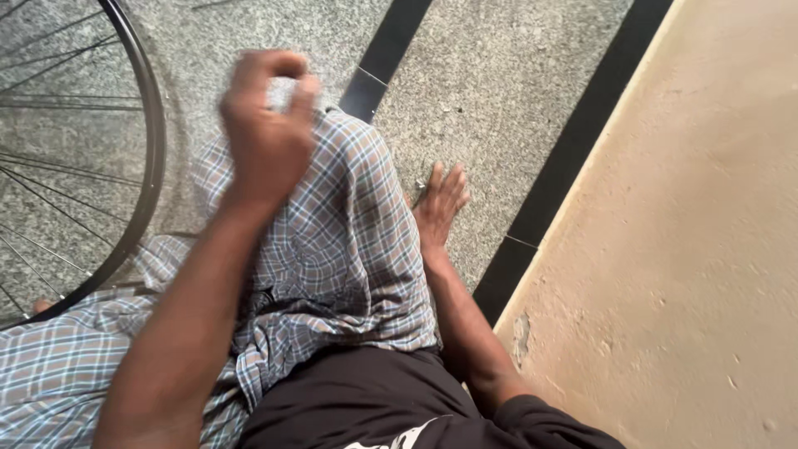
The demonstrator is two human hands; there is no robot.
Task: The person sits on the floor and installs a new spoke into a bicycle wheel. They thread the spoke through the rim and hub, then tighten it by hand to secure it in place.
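- Hands first: the left hand [266,125] is raised above the knee, fingers curled inward with thumb and forefinger pinched close; motion blur hides whether anything small sits between them, so I cannot tell if it grips something.
- The right hand [439,208] lies open, fingers spread, palm down on the speckled grey floor [482,91] just beside the knee.
- Checked cloth [349,241] in blue, brown and white covers the bent legs beneath the left hand.
- A bicycle wheel [145,150], thin dark rim with wire spokes, rests on the floor at the left, its rim meeting the cloth.
- A beige wall [690,249] rises on the right, beyond a black floor stripe [573,150].
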